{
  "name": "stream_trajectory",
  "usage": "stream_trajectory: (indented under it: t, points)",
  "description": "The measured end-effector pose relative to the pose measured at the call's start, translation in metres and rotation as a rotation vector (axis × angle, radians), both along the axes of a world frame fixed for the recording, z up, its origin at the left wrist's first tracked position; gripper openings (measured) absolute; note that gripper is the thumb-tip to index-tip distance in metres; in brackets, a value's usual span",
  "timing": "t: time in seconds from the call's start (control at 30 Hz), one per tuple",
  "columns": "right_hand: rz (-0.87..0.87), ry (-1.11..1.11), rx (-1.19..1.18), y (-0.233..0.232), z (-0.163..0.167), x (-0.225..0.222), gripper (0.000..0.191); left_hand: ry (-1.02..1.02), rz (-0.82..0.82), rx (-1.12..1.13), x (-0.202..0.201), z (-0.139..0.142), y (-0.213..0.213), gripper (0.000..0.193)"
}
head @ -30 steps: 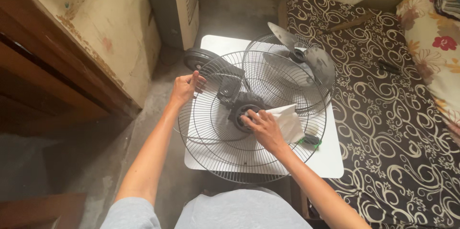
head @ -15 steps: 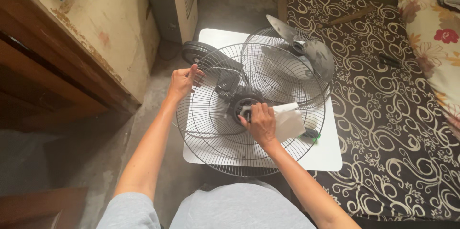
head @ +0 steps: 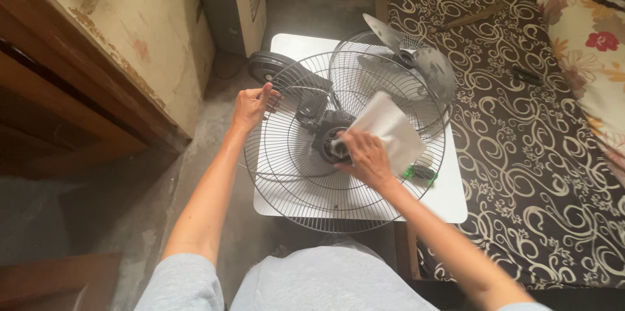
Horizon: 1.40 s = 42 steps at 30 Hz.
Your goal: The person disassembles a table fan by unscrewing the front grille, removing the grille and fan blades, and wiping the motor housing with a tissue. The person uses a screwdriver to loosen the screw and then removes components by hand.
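Head view: wire fan guard (head: pixel 293 174) lies on a small white table (head: pixel 449 197). Left hand (head: pixel 252 105) clamps fingers on its rim; right hand (head: pixel 364 155) presses a white cloth (head: pixel 390 125), fingers closed, against the black motor hub (head: pixel 329 141).

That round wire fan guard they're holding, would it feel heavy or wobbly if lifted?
The wire fan guard is probably light for its size, being thin open wire. It likely flexes slightly. The left hand grips its rim, perhaps because it overhangs the small white table.
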State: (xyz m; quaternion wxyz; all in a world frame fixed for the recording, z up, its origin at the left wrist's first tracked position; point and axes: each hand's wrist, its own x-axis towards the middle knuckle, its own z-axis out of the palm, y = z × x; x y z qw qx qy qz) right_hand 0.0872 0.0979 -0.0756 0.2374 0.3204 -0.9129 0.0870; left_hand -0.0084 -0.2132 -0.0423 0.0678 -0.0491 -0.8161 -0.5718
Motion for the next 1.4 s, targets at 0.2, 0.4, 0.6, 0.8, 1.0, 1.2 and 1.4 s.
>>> stream_trajectory:
  t: [0.2, 0.4, 0.6, 0.8, 1.0, 1.2, 1.4]
  points:
    - [-0.457, 0.052, -0.11, -0.038, -0.019, 0.01, 0.069, -0.006, -0.007, 0.006, 0.0, 0.0, 0.002, 0.067]
    - [-0.216, 0.142, -0.068, -0.03, -0.036, 0.001, 0.049, -0.018, -0.029, 0.019, 0.0, 0.0, -0.002, 0.065]
    - [-0.002, 0.044, 0.191, -0.003, -0.026, -0.002, 0.063, -0.014, -0.011, -0.024, 0.003, 0.002, -0.005, 0.066]
    - [-0.218, -0.003, -0.007, -0.012, -0.009, 0.02, 0.111, 0.013, 0.012, -0.105, 0.003, 0.001, -0.006, 0.068]
    - [-0.683, -0.163, 0.128, -0.004, 0.017, 0.052, 0.092, 0.011, 0.051, -0.191, 0.007, 0.003, -0.005, 0.066]
    - [-0.499, -0.227, 0.151, -0.015, 0.006, 0.049, 0.073, 0.056, 0.06, -0.244, 0.014, 0.022, 0.004, 0.055]
    - [-0.406, 0.126, 0.007, -0.03, -0.01, 0.025, 0.075, 0.186, 0.046, -0.284, 0.019, 0.043, 0.029, 0.04]
